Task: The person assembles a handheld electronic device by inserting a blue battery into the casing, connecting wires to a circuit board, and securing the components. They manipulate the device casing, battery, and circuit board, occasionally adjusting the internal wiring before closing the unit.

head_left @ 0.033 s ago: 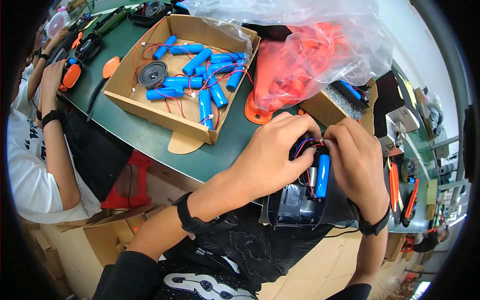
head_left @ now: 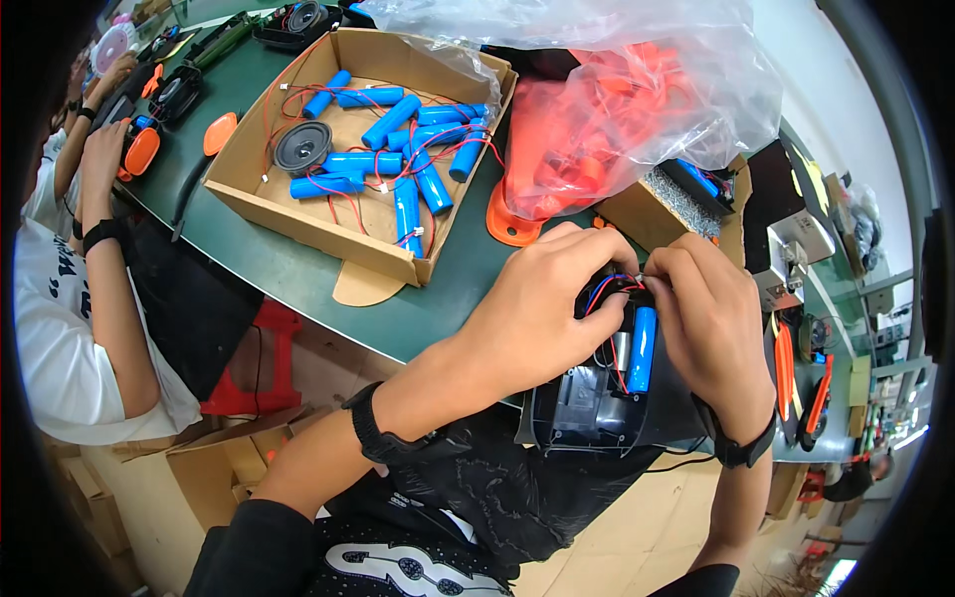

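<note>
black plastic casing, hollow side up, right of centre in the lower half of frame. blue cylinder lies lengthwise along its right side, thin red and blue wires at its upper end. left hand comes over from the left, thumb and fingers curled in at the wires; right hand bends in from the right, fingertips bunched near the left's. cannot tell what exactly either pinches, fingers hide it. dark band on each wrist.

green table beyond. upper centre-left: open cardboard box with loose blue cylinders, red leads tangled among them, and a round black speaker. upper centre-right: clear plastic bag of orange parts, a ring-ended one poking out at lower left.

far left, upper frame: another person's hand, just beside an orange-faced piece.
</note>
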`<act>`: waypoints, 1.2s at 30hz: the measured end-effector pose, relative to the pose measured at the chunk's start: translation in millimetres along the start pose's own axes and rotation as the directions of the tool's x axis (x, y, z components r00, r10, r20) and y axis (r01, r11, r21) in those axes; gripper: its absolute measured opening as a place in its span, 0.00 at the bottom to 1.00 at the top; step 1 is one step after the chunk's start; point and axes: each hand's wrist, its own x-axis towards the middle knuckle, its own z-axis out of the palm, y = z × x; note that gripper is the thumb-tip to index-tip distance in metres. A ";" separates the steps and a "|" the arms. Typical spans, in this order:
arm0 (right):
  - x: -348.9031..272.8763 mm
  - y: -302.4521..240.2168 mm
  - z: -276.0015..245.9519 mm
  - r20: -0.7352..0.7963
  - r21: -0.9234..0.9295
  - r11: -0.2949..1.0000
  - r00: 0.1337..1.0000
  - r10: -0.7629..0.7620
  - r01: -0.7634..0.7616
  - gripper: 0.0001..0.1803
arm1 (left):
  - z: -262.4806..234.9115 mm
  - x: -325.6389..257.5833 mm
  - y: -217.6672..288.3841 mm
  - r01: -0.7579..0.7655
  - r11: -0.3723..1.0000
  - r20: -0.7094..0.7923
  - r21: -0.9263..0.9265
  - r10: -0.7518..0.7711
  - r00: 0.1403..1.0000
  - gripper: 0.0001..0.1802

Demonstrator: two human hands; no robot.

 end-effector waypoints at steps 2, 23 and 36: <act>1.1 -0.5 0.6 -0.007 -0.005 1.000 1.000 -0.010 0.009 0.08 | 0.4 1.3 -0.2 -0.011 1.000 0.000 -0.001 0.011 1.000 0.14; -1.6 -1.1 5.4 -0.023 -0.005 1.000 1.000 0.010 -0.011 0.09 | 0.1 2.1 0.6 -0.008 1.000 -0.001 -0.009 0.008 1.000 0.14; 0.2 -3.7 5.3 0.003 -0.073 0.997 1.000 -0.022 0.022 0.07 | -0.3 2.5 -0.1 -0.012 1.000 0.006 0.006 0.012 1.000 0.14</act>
